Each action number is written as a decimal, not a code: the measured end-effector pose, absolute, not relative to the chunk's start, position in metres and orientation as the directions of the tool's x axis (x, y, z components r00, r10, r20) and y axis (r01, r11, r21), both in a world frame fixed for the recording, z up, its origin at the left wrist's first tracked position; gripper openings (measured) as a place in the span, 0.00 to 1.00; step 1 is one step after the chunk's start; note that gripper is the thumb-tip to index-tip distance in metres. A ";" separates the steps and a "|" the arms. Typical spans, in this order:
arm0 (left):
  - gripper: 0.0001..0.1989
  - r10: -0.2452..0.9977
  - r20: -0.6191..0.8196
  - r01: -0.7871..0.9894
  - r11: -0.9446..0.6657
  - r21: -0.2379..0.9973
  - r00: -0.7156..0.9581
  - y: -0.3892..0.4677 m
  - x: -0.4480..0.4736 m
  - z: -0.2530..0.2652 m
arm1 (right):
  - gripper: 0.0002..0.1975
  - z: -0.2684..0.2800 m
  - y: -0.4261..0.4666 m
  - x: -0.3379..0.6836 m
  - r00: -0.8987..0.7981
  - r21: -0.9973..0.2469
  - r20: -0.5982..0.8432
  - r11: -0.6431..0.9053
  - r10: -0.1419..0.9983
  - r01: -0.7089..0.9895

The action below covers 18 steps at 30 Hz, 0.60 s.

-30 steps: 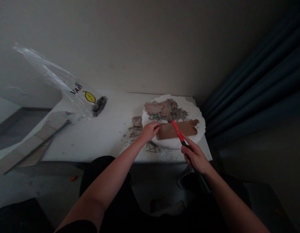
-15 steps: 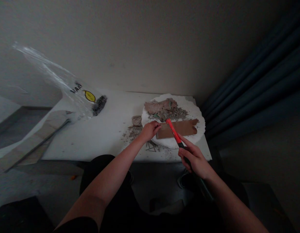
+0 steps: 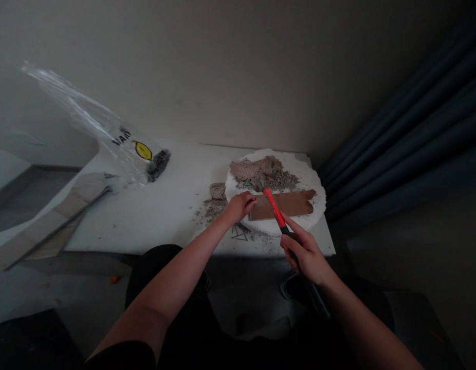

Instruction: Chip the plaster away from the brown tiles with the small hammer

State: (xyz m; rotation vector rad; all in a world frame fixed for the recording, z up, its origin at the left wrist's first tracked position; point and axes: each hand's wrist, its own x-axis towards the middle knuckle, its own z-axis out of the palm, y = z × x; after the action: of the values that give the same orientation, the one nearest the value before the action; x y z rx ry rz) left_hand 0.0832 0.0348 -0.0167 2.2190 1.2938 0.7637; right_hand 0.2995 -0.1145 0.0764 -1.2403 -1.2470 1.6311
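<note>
My right hand (image 3: 305, 252) is wrapped round the black grip of a hammer (image 3: 275, 209). The hammer has a red neck, and its grey head is hard to tell from the rubble behind it. At the left end of a flat brown board (image 3: 286, 205) with a ragged right end, my left hand (image 3: 241, 206) has its fingers pinched together. Whatever lies between those fingertips is too small to make out. Board and rubble (image 3: 282, 180) lie on a white scalloped mat (image 3: 318, 198). A torn brownish chunk (image 3: 251, 168) rests at the mat's back.
Crumbs and a small bundle (image 3: 217, 191) lie left of the mat on the white table (image 3: 164, 216). Several thin nail-like pieces (image 3: 240, 233) are near the front edge. A clear plastic bag (image 3: 118, 141) and long planks (image 3: 56, 221) are at left. A dark curtain (image 3: 411, 128) hangs at right.
My right hand and the hammer's grip have shifted slightly to the left. My left hand, the board and the rubble look the same.
</note>
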 end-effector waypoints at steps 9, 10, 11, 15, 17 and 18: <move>0.12 0.889 0.234 0.618 -0.444 0.649 0.392 0.035 0.084 -0.020 | 0.35 0.073 -0.115 0.296 -0.283 -0.963 -0.262 -0.269 0.923 0.013; 0.12 0.886 0.236 0.618 -0.450 0.645 0.399 0.035 0.084 -0.020 | 0.35 0.073 -0.116 0.296 -0.283 -0.966 -0.251 -0.259 0.926 0.006; 0.12 0.887 0.236 0.618 -0.449 0.645 0.397 0.035 0.084 -0.021 | 0.35 0.073 -0.116 0.296 -0.284 -0.966 -0.248 -0.258 0.926 0.004; 0.13 0.898 0.239 0.621 -0.430 0.655 0.370 0.035 0.083 -0.022 | 0.35 0.070 -0.117 0.297 -0.302 -0.955 -0.290 -0.296 0.908 0.029; 0.13 0.890 0.246 0.610 -0.445 0.655 0.385 0.034 0.082 -0.023 | 0.35 0.069 -0.118 0.298 -0.295 -0.955 -0.291 -0.296 0.910 0.026; 0.13 0.885 0.250 0.604 -0.453 0.656 0.393 0.034 0.082 -0.023 | 0.35 0.069 -0.118 0.298 -0.290 -0.958 -0.281 -0.287 0.915 0.022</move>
State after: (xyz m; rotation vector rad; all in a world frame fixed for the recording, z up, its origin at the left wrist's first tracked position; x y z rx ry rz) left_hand 0.0820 0.0340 -0.0234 2.1906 1.2751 0.8080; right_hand 0.2981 -0.1178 0.0690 -1.2527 -1.2557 1.6596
